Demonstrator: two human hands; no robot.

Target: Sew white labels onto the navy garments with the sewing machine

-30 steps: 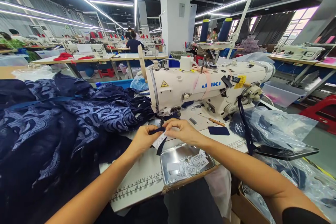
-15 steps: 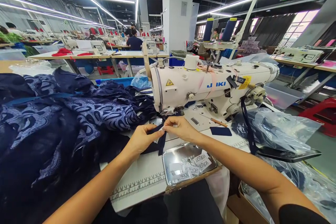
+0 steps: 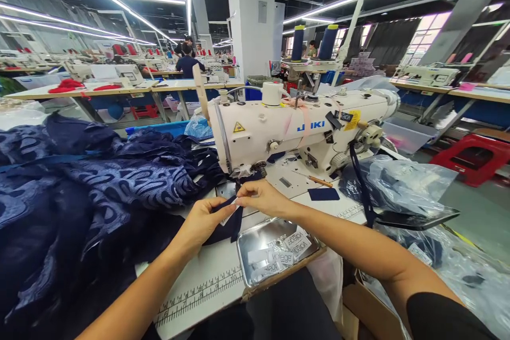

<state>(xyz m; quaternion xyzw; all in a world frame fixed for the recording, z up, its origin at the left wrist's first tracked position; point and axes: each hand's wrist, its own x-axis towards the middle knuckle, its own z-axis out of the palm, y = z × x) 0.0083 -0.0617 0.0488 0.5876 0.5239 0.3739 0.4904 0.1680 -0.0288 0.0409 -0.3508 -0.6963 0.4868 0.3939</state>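
My left hand [image 3: 202, 223] pinches a narrow edge of navy fabric [image 3: 236, 224] together with a small white label [image 3: 227, 217]. Thumb and fingers of my right hand [image 3: 261, 197] are closed at the label's upper end, touching my left fingertips. Both hands sit just in front of the needle area of a white sewing machine [image 3: 255, 133]. Below my right wrist lies a metal tray [image 3: 249, 275] holding several white printed labels [image 3: 281, 257]. A large navy garment with pale embroidery [image 3: 147, 180] is heaped to the left.
On the machine bed lie a wooden-handled tool [image 3: 320, 182] and a navy fabric rectangle [image 3: 323, 194]. A printed ruler [image 3: 207, 292] runs along the table front. Plastic-wrapped goods [image 3: 410, 180] and a red stool [image 3: 474, 156] are at right. People sit farther back.
The view has turned slightly right, so the scene shifts left. Both hands keep their pinch at the fabric edge, and more of the white label shows below my left thumb.
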